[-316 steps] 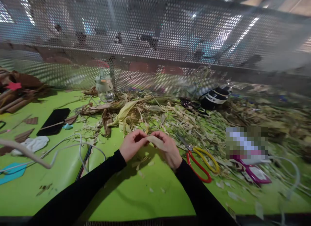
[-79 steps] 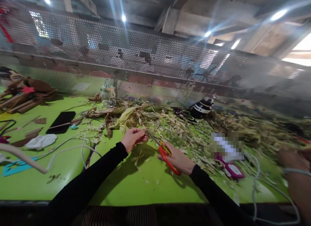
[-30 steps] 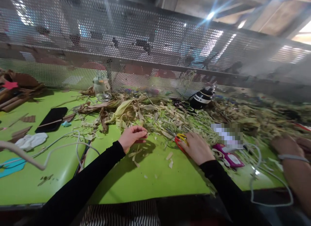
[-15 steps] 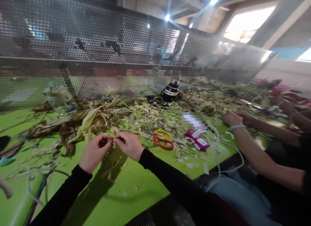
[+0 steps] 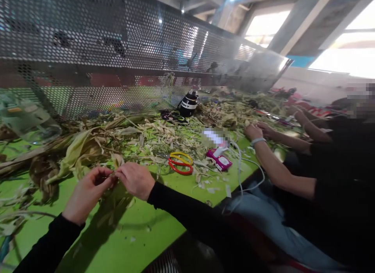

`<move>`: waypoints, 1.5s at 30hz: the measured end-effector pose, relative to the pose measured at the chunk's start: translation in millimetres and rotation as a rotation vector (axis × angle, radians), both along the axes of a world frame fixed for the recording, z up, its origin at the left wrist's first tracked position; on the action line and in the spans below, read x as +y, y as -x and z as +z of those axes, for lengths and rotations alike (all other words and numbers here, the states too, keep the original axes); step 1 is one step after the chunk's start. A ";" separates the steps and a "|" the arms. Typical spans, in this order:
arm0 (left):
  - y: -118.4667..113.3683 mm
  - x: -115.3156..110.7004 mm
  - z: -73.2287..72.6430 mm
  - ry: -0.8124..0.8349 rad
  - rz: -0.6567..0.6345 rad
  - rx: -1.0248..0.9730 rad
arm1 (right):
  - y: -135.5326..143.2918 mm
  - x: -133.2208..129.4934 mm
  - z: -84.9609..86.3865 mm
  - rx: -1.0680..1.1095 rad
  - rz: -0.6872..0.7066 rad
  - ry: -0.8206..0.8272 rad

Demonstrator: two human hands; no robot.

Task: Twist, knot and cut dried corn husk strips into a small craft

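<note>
Pale husk strip (image 5: 117,160), 1 piece, sits at the fingertips where the 2 hands meet, just above the green table (image 5: 131,236), left of centre in view. Looks thin, papery, dry: cream to light beige, slightly curled, top end poking up above the right fingertips. Lower end hidden by fingers and blurred, so full length and shape can't be told.

Left hand (image 5: 83,194): thumb and forefinger closed to a pinch at the strip's lower end, fingers bent. Right hand (image 5: 137,181): thumb and fingers pinched together on the same strip, knuckles up, almost touching the left fingertips. Black sleeves on both arms.

Behind the hands, 1 larger yellow-green husk (image 5: 77,148), wrinkled, lies near loose husk scraps (image 5: 164,134). Scissors (image 5: 180,172) with 1 red and 1 yellow handle loop lie to the right, apart from the hands; purple device (image 5: 219,162) beyond them. Black bottle (image 5: 188,102) with white band stands at the back, near the perforated screen (image 5: 88,50). Co-worker's hand (image 5: 253,133) farther right.
</note>
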State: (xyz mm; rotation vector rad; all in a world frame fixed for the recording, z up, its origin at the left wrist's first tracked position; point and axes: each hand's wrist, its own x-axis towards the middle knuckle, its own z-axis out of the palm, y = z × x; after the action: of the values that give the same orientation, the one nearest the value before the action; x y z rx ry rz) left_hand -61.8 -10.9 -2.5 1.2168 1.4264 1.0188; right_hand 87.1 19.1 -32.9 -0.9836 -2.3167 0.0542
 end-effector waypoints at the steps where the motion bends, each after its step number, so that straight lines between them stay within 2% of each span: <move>1: -1.3 0.5 -0.8 -0.007 0.010 -0.008 | -0.3 1.0 -0.7 -0.002 0.009 0.002; 4: -7.0 0.9 -5.4 -0.047 0.030 -0.100 | -3.4 1.3 1.4 0.064 0.051 0.052; 10: -12.3 3.3 -8.0 0.060 0.064 -0.584 | -13.1 2.0 13.3 0.328 0.155 0.283; 15: -9.4 -0.1 -0.7 0.085 0.016 -0.675 | -15.1 -0.2 19.8 0.385 0.170 0.372; 19: -8.6 -0.8 1.1 0.096 0.009 -0.661 | -16.3 -0.9 21.9 0.361 0.155 0.364; 25: -8.4 0.8 -3.1 0.003 -0.026 -0.624 | -17.3 0.5 22.5 0.385 0.146 0.359; 28: -7.9 1.1 -5.5 -0.104 -0.089 -0.546 | -18.1 0.3 24.8 0.472 0.133 0.492; 34: -4.7 -0.3 -5.4 -0.413 -0.154 -0.086 | -20.1 -0.5 30.9 0.632 0.162 0.818; 38: -3.2 -1.2 -4.6 -0.509 -0.177 0.050 | -20.8 0.2 30.6 0.705 0.195 0.972; 41: -5.4 -1.5 -4.2 -0.451 -0.139 -0.007 | -20.4 -0.2 30.8 0.707 0.196 0.983; 45: -9.8 -1.3 -4.1 -0.242 -0.066 -0.278 | -17.8 -2.4 31.3 0.682 0.187 0.861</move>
State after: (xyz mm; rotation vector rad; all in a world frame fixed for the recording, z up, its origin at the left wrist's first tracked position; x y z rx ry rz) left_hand -52.0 -12.2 -6.6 1.2287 1.0642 1.2873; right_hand 104.9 16.6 -1.5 -0.9067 -1.6995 1.3279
